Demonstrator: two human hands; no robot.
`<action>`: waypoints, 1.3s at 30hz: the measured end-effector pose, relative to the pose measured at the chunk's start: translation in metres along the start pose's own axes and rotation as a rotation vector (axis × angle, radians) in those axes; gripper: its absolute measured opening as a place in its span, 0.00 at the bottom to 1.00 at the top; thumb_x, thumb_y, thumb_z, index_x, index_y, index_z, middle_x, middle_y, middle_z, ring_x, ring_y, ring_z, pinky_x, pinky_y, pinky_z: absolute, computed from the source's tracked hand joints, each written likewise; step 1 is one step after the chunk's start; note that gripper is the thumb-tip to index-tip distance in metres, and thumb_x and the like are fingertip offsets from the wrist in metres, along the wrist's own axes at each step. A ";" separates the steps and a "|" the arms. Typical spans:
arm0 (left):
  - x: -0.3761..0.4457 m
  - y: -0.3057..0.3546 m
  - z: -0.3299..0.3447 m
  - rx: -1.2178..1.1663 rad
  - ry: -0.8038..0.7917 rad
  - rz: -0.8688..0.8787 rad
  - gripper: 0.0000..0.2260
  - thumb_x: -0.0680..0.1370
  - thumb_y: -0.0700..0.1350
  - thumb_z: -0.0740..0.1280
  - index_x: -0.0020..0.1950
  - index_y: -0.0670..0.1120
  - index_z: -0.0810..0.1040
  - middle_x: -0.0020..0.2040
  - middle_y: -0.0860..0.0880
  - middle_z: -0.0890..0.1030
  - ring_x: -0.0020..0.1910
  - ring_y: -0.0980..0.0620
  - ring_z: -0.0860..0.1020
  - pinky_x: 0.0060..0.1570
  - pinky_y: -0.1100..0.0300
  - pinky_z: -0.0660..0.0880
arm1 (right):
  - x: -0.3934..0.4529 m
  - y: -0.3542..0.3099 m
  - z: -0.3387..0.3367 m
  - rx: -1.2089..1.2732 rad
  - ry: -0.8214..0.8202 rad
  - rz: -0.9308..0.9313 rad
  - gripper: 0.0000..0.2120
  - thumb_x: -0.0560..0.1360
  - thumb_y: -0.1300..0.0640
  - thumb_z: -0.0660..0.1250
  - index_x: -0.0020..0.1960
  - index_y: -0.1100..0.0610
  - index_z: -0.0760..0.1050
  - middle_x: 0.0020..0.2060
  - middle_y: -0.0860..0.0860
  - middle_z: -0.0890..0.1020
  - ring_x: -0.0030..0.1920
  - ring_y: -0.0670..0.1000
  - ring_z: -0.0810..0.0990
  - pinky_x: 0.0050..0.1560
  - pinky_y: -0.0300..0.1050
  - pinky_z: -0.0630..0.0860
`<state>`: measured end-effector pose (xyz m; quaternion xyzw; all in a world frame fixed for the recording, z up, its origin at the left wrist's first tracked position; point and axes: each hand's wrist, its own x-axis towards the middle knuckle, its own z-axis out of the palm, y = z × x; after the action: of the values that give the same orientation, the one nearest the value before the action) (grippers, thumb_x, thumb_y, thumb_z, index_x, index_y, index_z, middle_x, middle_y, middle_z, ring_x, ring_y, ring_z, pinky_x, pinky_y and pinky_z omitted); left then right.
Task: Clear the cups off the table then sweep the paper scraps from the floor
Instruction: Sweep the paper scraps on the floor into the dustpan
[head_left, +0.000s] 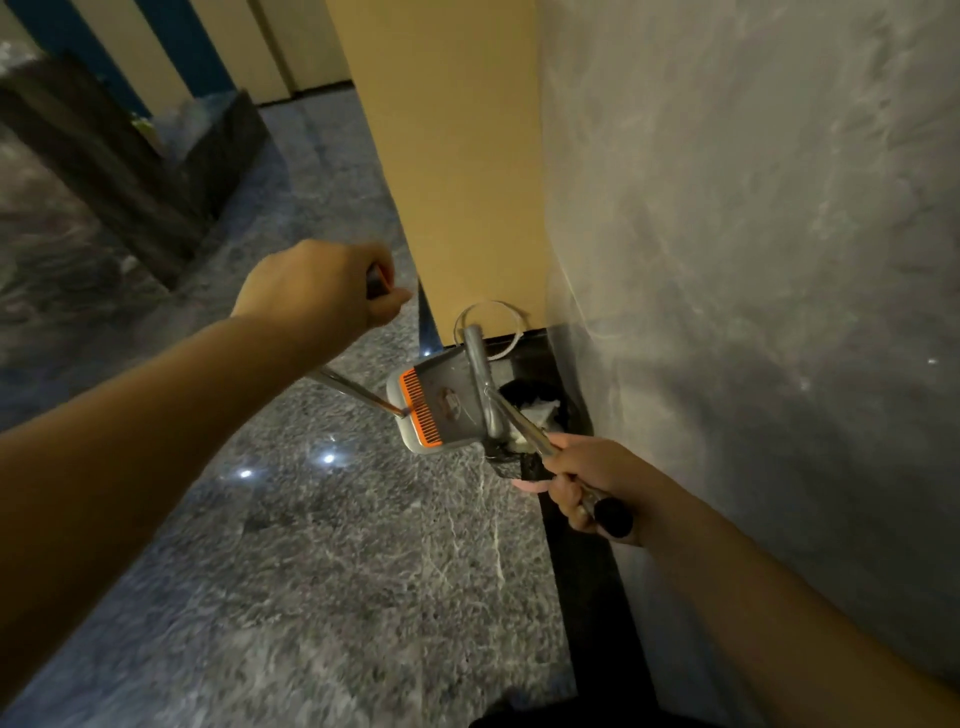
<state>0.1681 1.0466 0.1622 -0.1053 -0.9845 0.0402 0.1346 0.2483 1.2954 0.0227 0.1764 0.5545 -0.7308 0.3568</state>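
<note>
My right hand (582, 483) grips a metal pole with a black end cap, and the pole joins the back of a grey dustpan (441, 410) with an orange comb edge. The dustpan is tipped up over a small bin lined with a black bag (519, 465). White paper scraps (537, 410) lie inside the bin. My left hand (322, 291) holds the dark grip of a second metal pole (358, 389), which runs down to the dustpan's left edge; its lower end is hidden. No cups are in view.
The bin stands in a corner between a tan panel (457, 171) and a grey marbled wall (753, 260). A black skirting strip (582, 571) runs along the wall. Glossy grey stone floor (311, 545) spreads to the left, with dark furniture (130, 171) at the upper left.
</note>
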 end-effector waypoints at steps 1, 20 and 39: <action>-0.010 -0.006 -0.003 0.006 0.002 -0.019 0.14 0.76 0.64 0.63 0.51 0.55 0.74 0.34 0.54 0.71 0.34 0.51 0.73 0.31 0.60 0.69 | 0.001 0.003 0.006 -0.031 -0.002 -0.003 0.27 0.81 0.65 0.54 0.77 0.52 0.53 0.29 0.56 0.69 0.20 0.44 0.65 0.20 0.36 0.62; -0.276 -0.145 0.008 -0.120 -0.016 -0.775 0.13 0.77 0.61 0.65 0.53 0.53 0.77 0.38 0.51 0.77 0.35 0.48 0.73 0.32 0.58 0.65 | 0.064 0.077 0.198 -0.595 -0.282 0.179 0.24 0.80 0.64 0.58 0.74 0.52 0.63 0.27 0.53 0.69 0.21 0.45 0.68 0.22 0.36 0.64; -0.605 -0.274 0.010 0.017 0.079 -1.575 0.12 0.75 0.63 0.65 0.47 0.55 0.76 0.37 0.49 0.80 0.36 0.43 0.77 0.32 0.58 0.65 | 0.074 0.273 0.505 -1.155 -0.679 0.392 0.13 0.80 0.64 0.59 0.65 0.58 0.65 0.31 0.54 0.69 0.25 0.47 0.66 0.24 0.37 0.62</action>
<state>0.6816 0.6472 0.0264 0.6227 -0.7635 -0.0631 0.1592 0.4630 0.7635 -0.0491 -0.1830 0.6698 -0.2558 0.6726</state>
